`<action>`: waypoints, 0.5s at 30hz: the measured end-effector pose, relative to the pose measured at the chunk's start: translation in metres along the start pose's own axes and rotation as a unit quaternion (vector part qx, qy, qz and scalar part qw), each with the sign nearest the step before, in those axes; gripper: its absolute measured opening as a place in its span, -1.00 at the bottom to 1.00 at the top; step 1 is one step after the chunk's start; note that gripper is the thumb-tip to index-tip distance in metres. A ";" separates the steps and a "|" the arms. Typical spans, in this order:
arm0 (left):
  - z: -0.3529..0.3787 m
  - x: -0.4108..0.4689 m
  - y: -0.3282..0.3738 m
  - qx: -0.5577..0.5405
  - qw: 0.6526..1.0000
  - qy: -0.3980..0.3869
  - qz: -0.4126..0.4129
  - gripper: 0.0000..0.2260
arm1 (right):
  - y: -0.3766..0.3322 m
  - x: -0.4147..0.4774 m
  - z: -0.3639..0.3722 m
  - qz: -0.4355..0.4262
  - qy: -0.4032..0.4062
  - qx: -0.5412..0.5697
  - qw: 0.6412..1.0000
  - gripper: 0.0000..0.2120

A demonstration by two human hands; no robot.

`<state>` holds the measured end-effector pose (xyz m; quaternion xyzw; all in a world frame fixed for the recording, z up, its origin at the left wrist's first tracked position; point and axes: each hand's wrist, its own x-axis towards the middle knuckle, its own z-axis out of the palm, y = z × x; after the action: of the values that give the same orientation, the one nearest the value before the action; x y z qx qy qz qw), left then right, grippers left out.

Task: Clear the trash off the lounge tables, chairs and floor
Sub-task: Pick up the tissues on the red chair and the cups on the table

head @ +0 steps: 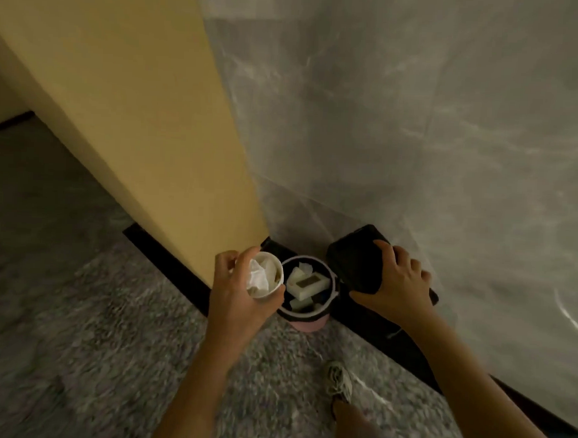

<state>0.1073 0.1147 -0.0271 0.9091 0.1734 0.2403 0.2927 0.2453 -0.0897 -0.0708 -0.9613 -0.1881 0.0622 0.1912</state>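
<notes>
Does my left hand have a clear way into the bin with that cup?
Likely yes: the right hand holds the lid aside, leaving the bin uncovered, and the left hand holds the cup beside its rim.

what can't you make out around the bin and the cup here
Head view only:
cup: its outside and base, covered by the left hand; whatever lies under the tissue.
bin: its depth, buried under white boxes.
label on those boxes: too blurred to read.
black object held by the right hand: whether it is the bin's lid, unclear in the dim light.
</notes>
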 end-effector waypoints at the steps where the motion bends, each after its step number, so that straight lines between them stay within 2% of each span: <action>1: 0.013 0.029 -0.008 0.005 1.000 -0.019 -0.004 -0.39 | 0.000 0.032 0.005 0.014 -0.009 0.003 1.000 -0.05; 7: 0.075 0.170 -0.065 0.008 0.999 -0.054 -0.004 -0.33 | -0.022 0.180 0.049 0.054 -0.020 0.029 0.998 -0.05; 12: 0.137 0.233 -0.136 -0.013 0.995 -0.095 0.003 -0.30 | -0.039 0.236 0.124 0.113 -0.001 0.076 0.991 -0.07; 15: 0.188 0.256 -0.187 -0.042 0.991 -0.128 0.004 -0.26 | -0.037 0.254 0.180 0.186 0.021 0.085 0.979 -0.06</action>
<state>0.3866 0.2909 -0.1906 0.9198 0.1207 0.1305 0.3498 0.4326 0.1024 -0.2341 -0.9609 0.0035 0.0925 0.2608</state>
